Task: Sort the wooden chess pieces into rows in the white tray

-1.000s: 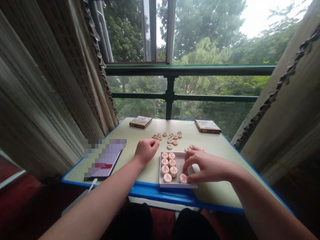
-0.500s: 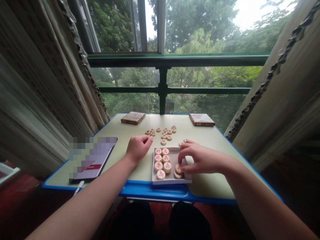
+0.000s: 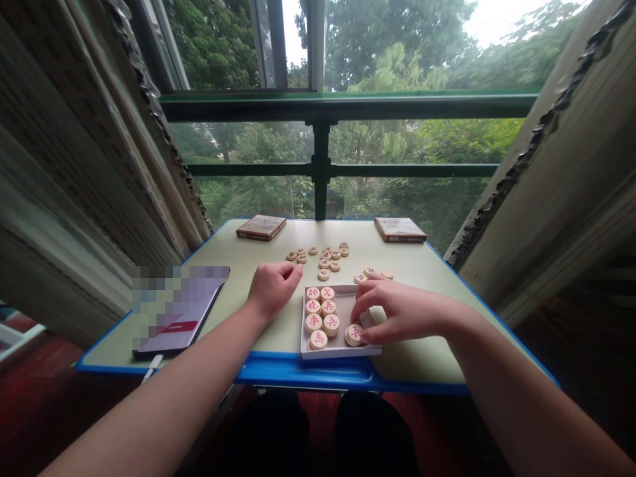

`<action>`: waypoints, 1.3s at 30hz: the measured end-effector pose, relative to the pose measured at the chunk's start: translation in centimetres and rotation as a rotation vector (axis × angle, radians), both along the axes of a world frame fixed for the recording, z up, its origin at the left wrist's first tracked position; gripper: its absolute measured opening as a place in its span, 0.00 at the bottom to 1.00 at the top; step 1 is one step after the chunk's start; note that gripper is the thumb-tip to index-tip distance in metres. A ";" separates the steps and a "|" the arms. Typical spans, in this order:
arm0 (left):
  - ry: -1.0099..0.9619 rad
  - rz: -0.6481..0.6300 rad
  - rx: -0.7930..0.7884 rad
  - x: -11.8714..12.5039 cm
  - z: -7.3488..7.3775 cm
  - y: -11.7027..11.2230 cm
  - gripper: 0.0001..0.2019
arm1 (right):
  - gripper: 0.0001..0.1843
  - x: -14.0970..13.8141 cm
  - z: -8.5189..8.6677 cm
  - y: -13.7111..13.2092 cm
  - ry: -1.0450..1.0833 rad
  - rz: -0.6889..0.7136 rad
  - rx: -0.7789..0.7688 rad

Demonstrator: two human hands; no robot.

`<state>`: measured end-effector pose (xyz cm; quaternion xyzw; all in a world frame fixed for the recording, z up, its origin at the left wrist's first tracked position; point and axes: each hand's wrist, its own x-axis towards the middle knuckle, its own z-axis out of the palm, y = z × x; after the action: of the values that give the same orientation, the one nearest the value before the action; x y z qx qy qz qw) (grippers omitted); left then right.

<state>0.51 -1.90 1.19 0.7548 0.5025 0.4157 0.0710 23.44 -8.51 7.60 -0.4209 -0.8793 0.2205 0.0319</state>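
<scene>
A shallow white box [image 3: 338, 350] lies at the table's near edge with several round wooden chess pieces [image 3: 320, 308] marked in red inside it. My right hand [image 3: 397, 310] reaches into the box's right side, fingers curled and pinching a piece [image 3: 354, 333] at the near right. Left of the box, my left hand [image 3: 271, 286] rests on the table in a loose fist, and what it holds is hidden. Several loose pieces [image 3: 325, 255] lie further back in the middle.
The table [image 3: 238, 265] is pale green with a blue rim. A blurred tablet-like item [image 3: 173, 311] lies at the left. Two flat brown boxes sit at the far edge, one on the left [image 3: 261, 227] and one on the right [image 3: 400, 229]. Curtains hang on both sides of a window railing.
The view has tilted and shifted slightly. My right hand has stayed in the box's right side, fingers shifting on the near-right pieces. My left hand has kept its place.
</scene>
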 end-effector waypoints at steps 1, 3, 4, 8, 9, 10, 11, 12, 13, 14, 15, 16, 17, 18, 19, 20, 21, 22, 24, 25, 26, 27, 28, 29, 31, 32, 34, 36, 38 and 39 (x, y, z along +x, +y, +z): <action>0.000 -0.002 -0.001 0.0 0.0 0.0 0.19 | 0.15 0.0 0.0 0.0 0.002 0.010 -0.002; -0.002 -0.006 -0.001 0.0 0.0 0.0 0.19 | 0.14 -0.1 0.0 0.0 0.011 0.027 -0.013; -0.003 -0.006 0.000 0.0 0.0 0.0 0.19 | 0.14 -0.1 0.0 -0.1 0.018 0.034 -0.022; -0.001 0.001 0.002 0.0 -0.1 0.1 0.19 | 0.13 -0.4 0.0 -0.1 0.047 0.064 -0.053; 0.000 0.004 0.001 0.0 -0.1 0.1 0.19 | 0.13 -0.4 -0.1 -0.1 0.054 0.076 -0.057; 0.002 0.006 0.001 0.0 -0.2 0.1 0.19 | 0.13 -0.5 -0.1 -0.1 0.059 0.087 -0.061; 0.005 0.006 0.001 0.0 -0.2 0.1 0.19 | 0.13 -0.6 -0.1 -0.1 0.064 0.096 -0.066; 0.007 0.006 0.001 -0.1 -0.2 0.1 0.19 | 0.13 -0.7 -0.2 -0.1 0.067 0.103 -0.069; 0.008 0.006 0.003 -0.1 -0.2 0.1 0.19 | 0.13 -0.7 -0.2 -0.1 0.068 0.107 -0.071; 0.010 0.004 0.007 -0.1 -0.2 0.1 0.19 | 0.13 -0.8 -0.2 -0.1 0.068 0.110 -0.071; 0.010 0.003 0.010 -0.1 -0.2 0.1 0.19 | 0.13 -0.8 -0.2 0.0 0.068 0.113 -0.069; 0.009 0.002 0.011 -0.1 -0.2 0.1 0.19 | 0.13 -0.8 -0.1 0.0 0.070 0.116 -0.069; 0.006 0.001 0.012 -0.1 -0.2 0.1 0.19 | 0.13 -0.8 0.0 0.0 0.070 0.117 -0.071; 0.004 0.000 0.011 -0.1 -0.2 0.1 0.19 | 0.13 -0.7 0.0 0.0 0.068 0.112 -0.075; 0.003 0.000 0.009 -0.1 -0.2 0.1 0.19 | 0.12 -0.7 0.1 0.0 0.064 0.099 -0.076; 0.003 0.000 0.007 0.0 -0.2 0.1 0.19 | 0.12 -0.6 0.2 0.0 0.057 0.081 -0.073; 0.003 0.001 0.005 0.0 -0.2 0.1 0.19 | 0.11 -0.6 0.3 -0.1 0.048 0.062 -0.066; 0.004 0.000 0.005 0.0 -0.2 0.1 0.19 | 0.10 -0.5 0.3 -0.1 0.038 0.046 -0.057; 0.007 0.001 0.005 0.0 -0.2 0.1 0.19 | 0.09 -0.5 0.3 -0.1 0.020 0.042 -0.041; 0.007 0.001 0.006 0.0 -0.2 0.1 0.19 | 0.09 -0.5 0.3 -0.1 0.017 0.050 -0.039; 0.007 0.002 0.006 0.0 -0.2 0.1 0.19 | 0.10 -0.5 0.2 -0.1 0.017 0.060 -0.041; 0.007 0.004 0.006 0.0 -0.2 0.1 0.19 | 0.10 -0.6 0.2 -0.1 0.020 0.069 -0.046; 0.007 0.005 0.004 0.0 -0.2 0.1 0.19 | 0.10 -0.6 0.1 -0.1 0.025 0.077 -0.053; 0.006 0.005 0.002 0.0 -0.2 0.1 0.19 | 0.10 -0.7 0.0 -0.1 0.030 0.084 -0.060; 0.005 0.005 -0.002 0.0 -0.2 0.1 0.19 | 0.11 -0.7 0.0 -0.1 0.035 0.093 -0.073; 0.005 0.004 -0.002 0.0 -0.2 0.2 0.19 | 0.11 -0.7 -0.1 -0.1 0.037 0.099 -0.079; 0.006 0.000 0.000 -0.1 -0.2 0.2 0.19 | 0.11 -0.7 -0.1 0.0 0.045 0.113 -0.083; 0.007 -0.004 0.006 -0.1 -0.2 0.2 0.19 | 0.11 -0.7 -0.1 0.0 0.051 0.123 -0.086; 0.005 -0.006 0.013 -0.1 -0.2 0.2 0.18 | 0.11 -0.8 -0.2 0.1 0.054 0.133 -0.090; 0.004 -0.006 0.015 -0.1 -0.2 0.2 0.18 | 0.11 -0.8 -0.2 0.1 0.057 0.141 -0.091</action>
<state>0.46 -1.73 1.02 0.7575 0.4973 0.4177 0.0658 22.60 -8.42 7.39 -0.3526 -0.8946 0.2736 0.0220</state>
